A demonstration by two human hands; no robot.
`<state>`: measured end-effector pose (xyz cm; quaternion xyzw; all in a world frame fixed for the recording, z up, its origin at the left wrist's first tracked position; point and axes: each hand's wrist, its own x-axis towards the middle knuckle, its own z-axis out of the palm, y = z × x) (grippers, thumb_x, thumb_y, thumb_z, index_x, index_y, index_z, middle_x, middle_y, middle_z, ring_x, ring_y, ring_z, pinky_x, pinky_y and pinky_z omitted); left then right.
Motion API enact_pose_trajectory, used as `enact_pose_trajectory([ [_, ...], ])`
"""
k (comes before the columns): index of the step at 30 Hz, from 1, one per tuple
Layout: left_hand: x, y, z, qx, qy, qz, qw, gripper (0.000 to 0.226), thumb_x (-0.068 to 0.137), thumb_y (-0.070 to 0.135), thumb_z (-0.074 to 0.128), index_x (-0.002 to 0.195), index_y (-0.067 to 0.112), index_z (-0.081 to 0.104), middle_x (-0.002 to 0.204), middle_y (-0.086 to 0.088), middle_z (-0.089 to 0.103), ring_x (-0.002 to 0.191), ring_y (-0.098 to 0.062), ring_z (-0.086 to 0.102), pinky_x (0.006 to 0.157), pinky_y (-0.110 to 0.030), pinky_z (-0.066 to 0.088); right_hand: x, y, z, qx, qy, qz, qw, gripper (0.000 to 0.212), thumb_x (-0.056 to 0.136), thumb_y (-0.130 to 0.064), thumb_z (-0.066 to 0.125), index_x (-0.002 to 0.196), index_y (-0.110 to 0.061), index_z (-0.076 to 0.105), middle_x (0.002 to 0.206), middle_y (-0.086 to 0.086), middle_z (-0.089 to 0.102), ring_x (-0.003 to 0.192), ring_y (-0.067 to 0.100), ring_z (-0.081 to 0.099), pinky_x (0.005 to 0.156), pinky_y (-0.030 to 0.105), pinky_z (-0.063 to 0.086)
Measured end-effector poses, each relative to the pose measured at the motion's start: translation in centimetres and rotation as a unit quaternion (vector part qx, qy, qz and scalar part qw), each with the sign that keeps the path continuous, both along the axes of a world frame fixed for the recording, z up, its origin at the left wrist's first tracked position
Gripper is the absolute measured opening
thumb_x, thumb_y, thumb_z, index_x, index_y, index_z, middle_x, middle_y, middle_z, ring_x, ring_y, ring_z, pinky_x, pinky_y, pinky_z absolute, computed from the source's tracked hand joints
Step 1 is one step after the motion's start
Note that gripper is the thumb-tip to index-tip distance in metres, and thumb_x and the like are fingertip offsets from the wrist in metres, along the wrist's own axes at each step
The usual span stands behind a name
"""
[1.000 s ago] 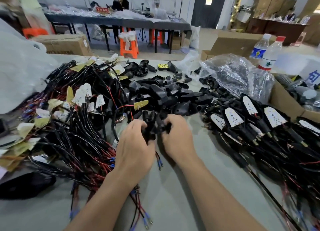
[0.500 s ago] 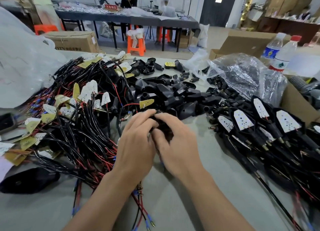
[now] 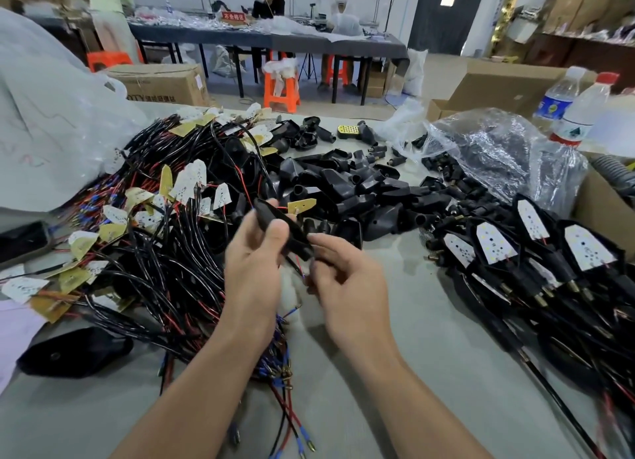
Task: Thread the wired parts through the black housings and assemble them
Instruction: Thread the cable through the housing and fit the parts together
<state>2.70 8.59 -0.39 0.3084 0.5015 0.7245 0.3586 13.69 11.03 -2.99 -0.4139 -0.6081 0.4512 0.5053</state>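
My left hand grips a black housing above the table, thumb across its side. A thin red and black wire comes out of the housing's lower end. My right hand pinches that wire end just below the housing. A small yellowish board shows right behind the housing. A pile of wired parts with white and yellow boards lies to the left. Loose black housings are heaped behind my hands.
Assembled units with white boards lie in a heap at the right. A clear plastic bag and two water bottles stand behind them, by a cardboard box. A large white bag fills the left. People work at a far table.
Both hands have lifted from the table with the housing. The left hand now holds it higher, and the right hand has dropped from the housing to the wire below it.
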Motion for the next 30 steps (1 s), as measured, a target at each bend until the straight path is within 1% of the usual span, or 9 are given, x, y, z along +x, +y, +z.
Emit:
enact_pose_trajectory([
  [2, -1.7, 0.3, 0.2, 0.025, -0.028, 0.057, 0.998, 0.030, 0.105, 0.017, 0.054, 0.099, 0.036, 0.076, 0.105, 0.007, 0.077, 0.104, -0.017, 0.071, 0.097, -0.037, 0.056, -1.0, -0.6, -0.5, 0.022, -0.064, 0.004, 0.998, 0.039, 0.097, -0.008, 0.058, 0.109, -0.044, 0.067, 0.086, -0.013, 0.075, 0.072, 0.008, 0.069, 0.069, 0.024, 0.058],
  [5, -4.1, 0.6, 0.4, 0.059, -0.163, 0.110, 0.979, 0.020, 0.106, 0.019, 0.051, 0.107, 0.021, 0.070, 0.094, 0.004, 0.078, 0.097, -0.015, 0.073, 0.085, -0.030, 0.060, -3.7, -0.9, -0.8, -0.006, -0.202, 0.033, 0.979, 0.014, 0.096, -0.039, 0.059, 0.104, -0.032, 0.068, 0.081, -0.009, 0.067, 0.075, 0.009, 0.061, 0.065, 0.028, 0.050],
  [8, -4.9, 0.6, 0.3, 0.046, -0.263, 0.113, 0.957, 0.024, 0.107, 0.023, 0.048, 0.111, 0.009, 0.067, 0.094, -0.008, 0.078, 0.091, -0.021, 0.072, 0.083, -0.032, 0.058, -6.1, -0.4, -1.0, 0.042, -0.337, 0.022, 0.940, 0.038, 0.092, -0.057, 0.048, 0.086, -0.022, 0.061, 0.073, -0.004, 0.059, 0.070, 0.022, 0.052, 0.055, 0.034, 0.033],
  [10, -4.9, 0.5, -0.1, 0.028, -0.279, 0.100, 0.955, 0.028, 0.107, 0.024, 0.047, 0.112, 0.007, 0.068, 0.096, -0.012, 0.078, 0.092, -0.025, 0.073, 0.083, -0.034, 0.058, -6.9, -0.2, -1.0, 0.079, -0.378, 0.012, 0.922, 0.031, 0.090, -0.051, 0.051, 0.084, -0.022, 0.060, 0.070, -0.005, 0.057, 0.071, 0.025, 0.051, 0.053, 0.032, 0.027],
  [12, -4.9, 0.4, -0.4, 0.017, -0.277, 0.096, 0.956, 0.027, 0.106, 0.024, 0.047, 0.110, 0.008, 0.068, 0.097, -0.012, 0.079, 0.095, -0.026, 0.072, 0.090, -0.037, 0.058, -6.3, 0.1, -1.1, 0.047, -0.321, 0.021, 0.946, 0.016, 0.088, -0.040, 0.059, 0.083, -0.025, 0.063, 0.071, -0.007, 0.063, 0.074, 0.017, 0.058, 0.057, 0.031, 0.034],
  [16, -5.4, 0.9, -0.3, 0.013, -0.273, 0.080, 0.959, 0.028, 0.107, 0.026, 0.047, 0.105, 0.010, 0.070, 0.096, -0.011, 0.078, 0.093, -0.025, 0.071, 0.084, -0.035, 0.057, -3.4, 1.1, 0.4, -0.067, -0.041, -0.019, 0.997, 0.010, 0.087, -0.025, 0.067, 0.080, -0.025, 0.074, 0.065, -0.010, 0.066, 0.057, 0.004, 0.052, 0.057, 0.026, 0.043],
  [21, -4.9, 1.0, -0.4, 0.009, -0.217, -0.062, 0.974, 0.037, 0.103, 0.025, 0.043, 0.115, 0.003, 0.070, 0.089, -0.014, 0.071, 0.076, -0.021, 0.067, 0.070, -0.029, 0.054, 2.7, 3.7, 4.0, -0.121, 0.310, 0.016, 0.943, 0.028, 0.102, -0.007, 0.054, 0.082, -0.016, 0.073, 0.071, 0.007, 0.067, 0.042, 0.009, 0.040, 0.042, 0.016, 0.032],
  [25, -3.8, 0.6, -0.3, 0.000, -0.178, -0.257, 0.950, 0.049, 0.085, 0.030, 0.058, 0.116, -0.003, 0.074, 0.087, -0.019, 0.067, 0.076, -0.025, 0.064, 0.070, -0.031, 0.058, 4.8, 4.9, 3.9, -0.168, 0.366, -0.037, 0.915, 0.026, 0.107, -0.013, 0.048, 0.092, -0.010, 0.070, 0.067, 0.008, 0.063, 0.041, 0.010, 0.034, 0.047, 0.019, 0.031],
  [30, -2.2, 0.9, -1.1, -0.064, -0.090, -0.327, 0.938, 0.042, 0.092, 0.032, 0.052, 0.122, 0.016, 0.076, 0.109, -0.017, 0.072, 0.097, -0.022, 0.068, 0.086, -0.038, 0.059, 4.6, 5.2, 3.2, -0.216, 0.319, -0.033, 0.922, 0.028, 0.106, -0.016, 0.050, 0.089, -0.012, 0.072, 0.062, 0.005, 0.058, 0.037, 0.009, 0.029, 0.051, 0.025, 0.025],
])
